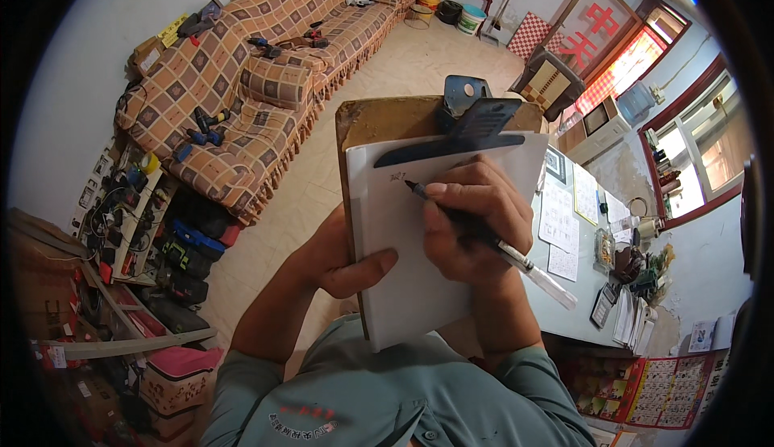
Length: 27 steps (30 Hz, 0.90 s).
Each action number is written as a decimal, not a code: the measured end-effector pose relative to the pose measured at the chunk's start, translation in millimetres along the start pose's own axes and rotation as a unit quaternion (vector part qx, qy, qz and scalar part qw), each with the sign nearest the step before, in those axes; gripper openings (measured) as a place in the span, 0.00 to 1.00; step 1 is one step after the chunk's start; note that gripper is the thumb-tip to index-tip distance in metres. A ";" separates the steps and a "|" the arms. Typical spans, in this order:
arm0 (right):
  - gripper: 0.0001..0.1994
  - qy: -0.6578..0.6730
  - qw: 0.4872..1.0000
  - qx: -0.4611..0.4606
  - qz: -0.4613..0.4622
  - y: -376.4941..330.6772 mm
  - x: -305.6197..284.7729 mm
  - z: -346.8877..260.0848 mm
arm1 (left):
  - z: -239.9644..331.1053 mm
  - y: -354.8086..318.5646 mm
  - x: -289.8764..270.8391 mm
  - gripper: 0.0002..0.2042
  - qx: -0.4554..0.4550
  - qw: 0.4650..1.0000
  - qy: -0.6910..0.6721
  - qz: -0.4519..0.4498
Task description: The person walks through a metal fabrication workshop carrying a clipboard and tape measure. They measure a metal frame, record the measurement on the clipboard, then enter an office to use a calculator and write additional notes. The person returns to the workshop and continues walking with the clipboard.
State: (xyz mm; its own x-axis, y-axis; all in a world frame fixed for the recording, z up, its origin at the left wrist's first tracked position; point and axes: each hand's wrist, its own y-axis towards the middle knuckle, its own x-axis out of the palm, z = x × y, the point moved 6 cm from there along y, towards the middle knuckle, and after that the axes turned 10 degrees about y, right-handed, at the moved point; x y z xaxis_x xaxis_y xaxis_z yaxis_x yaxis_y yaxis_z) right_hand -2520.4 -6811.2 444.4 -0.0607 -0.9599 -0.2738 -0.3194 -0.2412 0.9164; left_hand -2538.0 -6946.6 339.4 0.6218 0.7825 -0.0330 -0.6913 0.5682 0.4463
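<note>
A brown clipboard is held upright before my chest, its dark metal clip at the top over white paper. My left hand grips the board's left edge, thumb lying on the paper and the other fingers hidden behind. Between the fingers of my right hand is a pen with a dark front part and a pale rear end. The pen's tip is close to a small dark scribble near the top left of the sheet. Whether it touches the paper I cannot tell.
To the right stands a desk with papers, a calculator and several small items. A long sofa in a checked cover runs along the left, with power tools on it. Buckets stand on the tiled floor at the far wall.
</note>
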 end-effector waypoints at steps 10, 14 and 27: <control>0.08 -0.014 1.000 0.001 0.021 -1.2 -1.2 2.3 | -1.0 0.7 0.1 0.39 -0.024 0.999 -0.029 0.002; 0.08 -0.009 1.000 -0.003 0.022 -1.4 -1.0 2.4 | -0.7 0.6 -0.3 0.39 -0.010 1.000 -0.009 -0.003; 0.08 -0.004 1.000 -0.012 0.016 -1.2 3.2 1.8 | -2.3 -3.7 -0.9 0.40 -0.038 0.998 -0.054 0.002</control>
State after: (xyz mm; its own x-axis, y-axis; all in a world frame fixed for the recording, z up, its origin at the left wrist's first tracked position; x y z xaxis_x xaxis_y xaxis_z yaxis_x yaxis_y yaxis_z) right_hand -2522.0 -6813.7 441.8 -0.0776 -0.9660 -0.2466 -0.2944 -0.2141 0.9314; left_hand -2536.8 -6948.8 335.7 0.6521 0.7552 0.0669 -0.7173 0.5860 0.3769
